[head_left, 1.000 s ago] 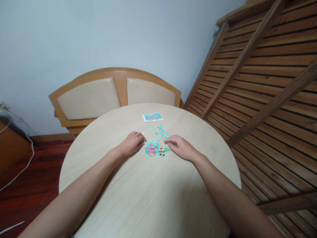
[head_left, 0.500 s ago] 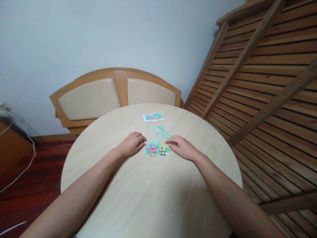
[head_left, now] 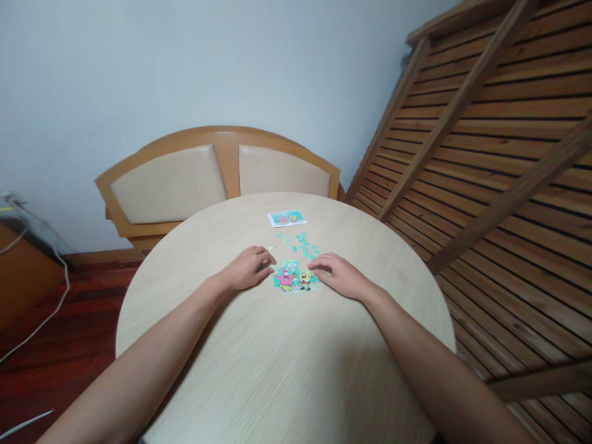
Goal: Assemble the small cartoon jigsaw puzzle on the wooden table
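Observation:
A partly joined jigsaw puzzle (head_left: 295,279) with cartoon figures in pink, pale green and yellow lies flat on the round table (head_left: 259,357). At its left edge is my left hand (head_left: 252,268), fingers curved and thumb apart, with nothing visible in it. My right hand (head_left: 337,273) rests at the puzzle's upper right edge. Its fingertips reach over that edge, thumb and fingers apart, and I see nothing held. Just beyond the puzzle lie several loose turquoise puzzle pieces (head_left: 303,243), some close to my right fingertips. One pale piece (head_left: 271,248) is near my left fingers.
Farther back on the table lies a reference picture (head_left: 287,218) showing similar cartoon figures. A padded headboard (head_left: 169,185) stands behind the table against the wall. A slatted wooden frame (head_left: 485,154) leans on the right. White cable (head_left: 65,290) trails over the floor at left.
The view has shifted slightly, so the table and puzzle sit a little farther right. Both hands stay at the puzzle's sides with almost no movement.

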Demonstrator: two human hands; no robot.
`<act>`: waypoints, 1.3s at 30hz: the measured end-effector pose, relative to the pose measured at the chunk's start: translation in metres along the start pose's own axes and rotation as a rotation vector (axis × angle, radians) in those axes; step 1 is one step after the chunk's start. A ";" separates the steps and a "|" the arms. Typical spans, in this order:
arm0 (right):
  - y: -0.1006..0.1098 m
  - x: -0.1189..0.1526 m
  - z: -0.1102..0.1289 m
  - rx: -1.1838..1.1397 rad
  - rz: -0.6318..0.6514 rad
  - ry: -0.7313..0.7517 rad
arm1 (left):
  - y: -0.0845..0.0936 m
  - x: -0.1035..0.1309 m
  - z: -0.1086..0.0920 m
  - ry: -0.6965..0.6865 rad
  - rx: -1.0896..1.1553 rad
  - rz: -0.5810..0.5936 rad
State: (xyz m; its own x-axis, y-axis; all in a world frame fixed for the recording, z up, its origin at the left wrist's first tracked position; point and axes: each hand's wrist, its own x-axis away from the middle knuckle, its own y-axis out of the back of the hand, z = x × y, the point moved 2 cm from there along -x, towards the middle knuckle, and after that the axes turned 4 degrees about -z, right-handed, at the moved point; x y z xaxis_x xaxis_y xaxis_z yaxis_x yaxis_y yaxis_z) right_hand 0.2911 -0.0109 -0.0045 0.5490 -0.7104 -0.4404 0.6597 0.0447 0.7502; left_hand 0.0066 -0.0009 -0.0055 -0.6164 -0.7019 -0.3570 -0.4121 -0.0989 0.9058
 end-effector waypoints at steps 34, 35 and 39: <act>-0.015 0.000 0.018 0.059 0.136 0.130 | -0.005 -0.003 -0.034 0.278 0.664 0.078; -0.015 0.000 0.017 0.061 0.139 0.128 | -0.007 -0.003 -0.036 0.293 0.669 0.088; -0.016 0.001 0.017 0.069 0.141 0.123 | -0.012 -0.002 -0.038 0.325 0.570 0.088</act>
State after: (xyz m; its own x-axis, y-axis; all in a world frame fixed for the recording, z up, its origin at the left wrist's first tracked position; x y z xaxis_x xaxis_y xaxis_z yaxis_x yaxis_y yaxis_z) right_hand 0.2722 -0.0239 -0.0085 0.6951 -0.6088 -0.3823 0.5374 0.0869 0.8388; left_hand 0.0381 -0.0256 -0.0068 -0.4665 -0.8765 -0.1192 -0.7153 0.2945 0.6337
